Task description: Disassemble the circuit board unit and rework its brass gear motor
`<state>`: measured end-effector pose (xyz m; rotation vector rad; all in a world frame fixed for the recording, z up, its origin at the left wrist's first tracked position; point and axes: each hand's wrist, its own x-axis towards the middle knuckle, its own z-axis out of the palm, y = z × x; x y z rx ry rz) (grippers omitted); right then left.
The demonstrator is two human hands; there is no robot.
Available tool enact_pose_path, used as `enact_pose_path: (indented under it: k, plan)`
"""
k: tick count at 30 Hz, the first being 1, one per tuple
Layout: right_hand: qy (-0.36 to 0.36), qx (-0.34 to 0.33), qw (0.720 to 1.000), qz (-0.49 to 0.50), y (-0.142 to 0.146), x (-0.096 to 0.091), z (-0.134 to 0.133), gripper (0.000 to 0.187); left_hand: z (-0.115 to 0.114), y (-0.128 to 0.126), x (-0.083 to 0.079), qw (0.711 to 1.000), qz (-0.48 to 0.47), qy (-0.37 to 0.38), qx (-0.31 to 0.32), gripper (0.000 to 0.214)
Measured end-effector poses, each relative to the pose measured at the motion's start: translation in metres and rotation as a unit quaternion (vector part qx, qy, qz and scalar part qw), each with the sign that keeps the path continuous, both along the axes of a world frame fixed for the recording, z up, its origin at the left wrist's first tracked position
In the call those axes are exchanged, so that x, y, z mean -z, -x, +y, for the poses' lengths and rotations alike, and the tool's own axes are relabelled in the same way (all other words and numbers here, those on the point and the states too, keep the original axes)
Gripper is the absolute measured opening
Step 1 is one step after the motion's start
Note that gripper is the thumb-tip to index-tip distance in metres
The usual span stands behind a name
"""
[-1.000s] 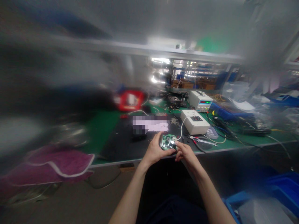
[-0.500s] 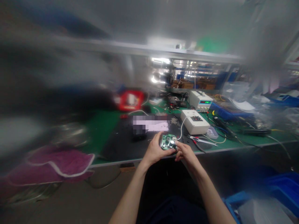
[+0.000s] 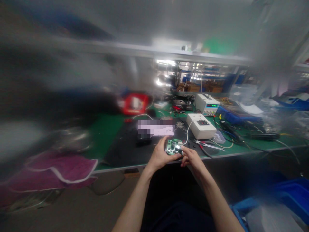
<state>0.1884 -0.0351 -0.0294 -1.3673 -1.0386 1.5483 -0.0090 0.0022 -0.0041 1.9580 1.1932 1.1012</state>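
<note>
A small green circuit board (image 3: 173,145) is held just above the front edge of the workbench. My left hand (image 3: 160,156) is wrapped round its left side, thumb on top. My right hand (image 3: 190,157) is curled at the board's right side, its fingertips pinched on a small round silvery part (image 3: 178,148) on the board. A white wire (image 3: 187,130) runs from the board up to a white box (image 3: 201,125). The black mat (image 3: 135,145) lies under and behind the board.
Pliers and cutters (image 3: 208,145) lie right of my hands. A power supply (image 3: 207,104) with a green display stands behind the white box. A red object (image 3: 134,103) sits at the back left, a purple cloth (image 3: 55,170) at the left, blue bins (image 3: 287,196) at the lower right.
</note>
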Motion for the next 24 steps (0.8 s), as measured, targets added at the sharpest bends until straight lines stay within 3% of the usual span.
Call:
enact_pose_path:
  k: [24]
  plan:
    - [0.016,0.006,1.0,-0.011,0.002,-0.0068,-0.001,0.05,0.0016,-0.0001,0.0008,1.0,0.002,-0.004,0.006,0.092]
